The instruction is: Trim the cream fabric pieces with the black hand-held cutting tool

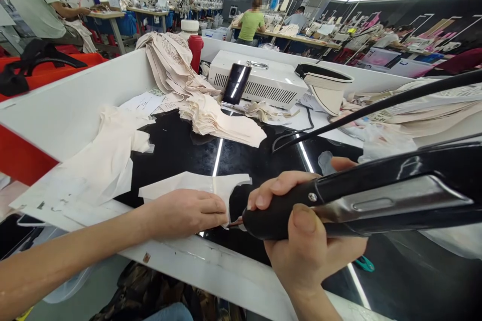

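Note:
My left hand (pixel 188 213) has its fingers pressed together on the near right edge of a cream fabric piece (pixel 181 181), which lies flat on the glossy black tabletop (pixel 169 150). In my right hand (pixel 305 241) is a black hand-held tool (pixel 395 180) with a long silver lever and a cord, my fingers wrapped round its rounded front end. The thin metal tip (pixel 237 223) of the tool points left, right by my left fingertips at the fabric's edge. Whether the tip touches the cloth I cannot tell.
Cream pieces lie in a heap (pixel 101 155) at left and a stack (pixel 226 125) behind. A phone (pixel 236 84) leans on a white vented box (pixel 259 77). A black cable (pixel 376 109) crosses at right, above a teal handle (pixel 364 263). People sit at sewing tables beyond.

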The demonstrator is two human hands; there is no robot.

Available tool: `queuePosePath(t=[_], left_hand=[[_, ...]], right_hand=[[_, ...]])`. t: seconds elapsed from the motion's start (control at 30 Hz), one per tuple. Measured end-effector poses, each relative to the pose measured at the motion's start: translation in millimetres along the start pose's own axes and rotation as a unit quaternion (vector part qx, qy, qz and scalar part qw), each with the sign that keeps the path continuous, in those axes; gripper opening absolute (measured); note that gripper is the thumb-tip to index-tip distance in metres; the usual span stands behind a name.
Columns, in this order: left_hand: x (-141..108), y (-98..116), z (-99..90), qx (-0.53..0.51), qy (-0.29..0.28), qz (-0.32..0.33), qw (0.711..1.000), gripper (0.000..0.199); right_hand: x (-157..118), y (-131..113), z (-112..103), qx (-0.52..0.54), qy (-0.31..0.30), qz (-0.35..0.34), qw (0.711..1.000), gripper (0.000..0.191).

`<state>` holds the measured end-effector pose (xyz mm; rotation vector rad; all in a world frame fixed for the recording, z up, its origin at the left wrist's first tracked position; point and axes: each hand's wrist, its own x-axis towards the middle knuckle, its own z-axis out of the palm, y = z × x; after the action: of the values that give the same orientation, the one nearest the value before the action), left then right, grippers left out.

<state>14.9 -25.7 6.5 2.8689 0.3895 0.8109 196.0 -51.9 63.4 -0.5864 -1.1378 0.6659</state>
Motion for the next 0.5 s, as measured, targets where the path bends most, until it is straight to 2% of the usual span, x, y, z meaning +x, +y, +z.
queuePosePath(t=[0.17,0.23,0.33,0.5], left_hand=[[-2,1,-2.0,-0.004,0.015,-0.037,0.999,0.028],[-4,4,-2.5,-0.025,0.001,-0.046,0.999,0.025],[-8,11,-6.8,-0.054,-0.024,-0.024,0.998,0.018],[-6,22,-22.5,-0.064,-0.037,-0.015,0.997,0.018]], right_hand=[[-6,-5,0,0.007,-0.011,0.008,1.0,0.047],[-7,-9,-1,0.011,-0.021,0.012,1.0,0.047],[-2,-14,-9,0.013,-0.029,-0.003,1.0,0.049],[28,-14,-32,-0.045,0.045,-0.048,0.997,0.045]])
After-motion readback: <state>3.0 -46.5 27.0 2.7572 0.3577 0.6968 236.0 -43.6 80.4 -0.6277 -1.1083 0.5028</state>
